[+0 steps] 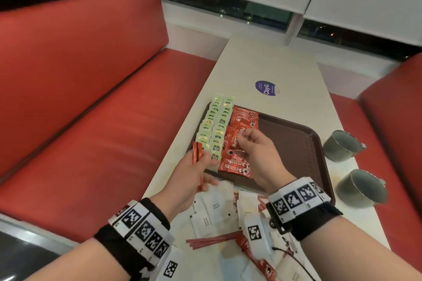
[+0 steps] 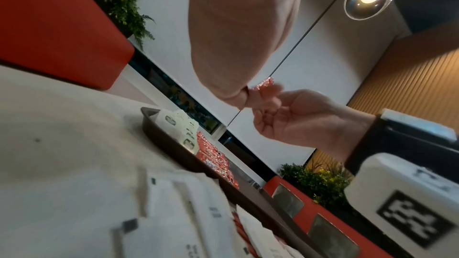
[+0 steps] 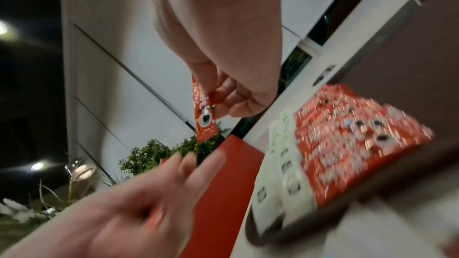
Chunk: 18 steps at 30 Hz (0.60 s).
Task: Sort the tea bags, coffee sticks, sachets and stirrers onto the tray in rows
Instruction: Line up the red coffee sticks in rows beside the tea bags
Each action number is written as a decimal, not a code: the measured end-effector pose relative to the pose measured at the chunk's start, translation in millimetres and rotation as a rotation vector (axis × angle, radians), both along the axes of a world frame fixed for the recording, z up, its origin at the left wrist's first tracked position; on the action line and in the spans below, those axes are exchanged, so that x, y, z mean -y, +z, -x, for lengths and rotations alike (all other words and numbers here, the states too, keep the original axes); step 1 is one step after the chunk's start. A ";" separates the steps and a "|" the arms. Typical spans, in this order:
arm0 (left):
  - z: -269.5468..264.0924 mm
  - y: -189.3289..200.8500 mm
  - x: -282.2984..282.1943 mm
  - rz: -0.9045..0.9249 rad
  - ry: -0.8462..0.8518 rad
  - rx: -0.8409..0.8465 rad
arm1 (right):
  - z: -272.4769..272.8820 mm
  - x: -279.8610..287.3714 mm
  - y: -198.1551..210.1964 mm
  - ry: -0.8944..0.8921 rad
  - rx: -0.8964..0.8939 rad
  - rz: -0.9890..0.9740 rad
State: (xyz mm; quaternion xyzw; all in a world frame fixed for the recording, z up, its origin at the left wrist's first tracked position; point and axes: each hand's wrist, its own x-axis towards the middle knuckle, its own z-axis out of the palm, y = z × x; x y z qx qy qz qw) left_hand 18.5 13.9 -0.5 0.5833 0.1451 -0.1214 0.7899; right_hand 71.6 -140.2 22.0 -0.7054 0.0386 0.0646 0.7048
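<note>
The brown tray [image 1: 296, 139] holds two rows of green tea bags [image 1: 214, 125] at its left and a row of red coffee sticks [image 1: 242, 121] beside them. My right hand [image 1: 243, 140] hovers over the red row and pinches one coffee stick [image 3: 203, 117], which hangs from its fingertips. At the tray's near left corner my left hand [image 1: 203, 162] grips a few more red coffee sticks [image 1: 196, 155]. White sugar sachets [image 1: 214, 207] and red-striped stirrers [image 1: 214, 240] lie loose on the table in front of the tray.
Two grey mugs [image 1: 342, 146] [image 1: 363, 189] stand right of the tray near the table edge. A blue round sticker [image 1: 266, 88] sits beyond the tray. One loose coffee stick [image 1: 255, 255] lies by my right wrist. Red bench seats flank the table.
</note>
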 end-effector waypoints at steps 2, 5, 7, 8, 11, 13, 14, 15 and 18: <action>1.7 -4.2 -9.3 -0.039 0.021 -0.053 | -9.0 9.8 1.8 0.089 0.095 0.441; 6.8 -12.7 -21.6 -0.062 0.030 -0.148 | -18.0 21.3 -7.2 0.368 0.093 1.022; 10.7 -15.8 -26.5 -0.049 0.013 -0.187 | -20.8 24.4 -19.9 0.499 0.064 1.200; 12.4 -15.8 -28.2 -0.029 0.007 -0.204 | -22.0 24.3 -25.9 0.533 0.039 1.244; 15.8 -13.3 -32.1 0.041 -0.004 -0.258 | -28.8 21.3 -42.3 0.539 -0.026 1.315; 16.7 -11.3 -35.0 0.081 -0.006 -0.283 | -31.7 16.3 -48.6 0.542 -0.042 1.351; 16.9 -10.5 -36.3 0.092 -0.006 -0.289 | -32.1 13.7 -50.5 0.543 -0.046 1.370; 17.0 -9.3 -37.2 0.100 -0.009 -0.293 | -32.7 11.8 -52.6 0.537 -0.045 1.382; 16.2 -6.2 -38.3 0.108 -0.035 -0.290 | -33.0 6.9 -53.9 0.517 -0.009 1.410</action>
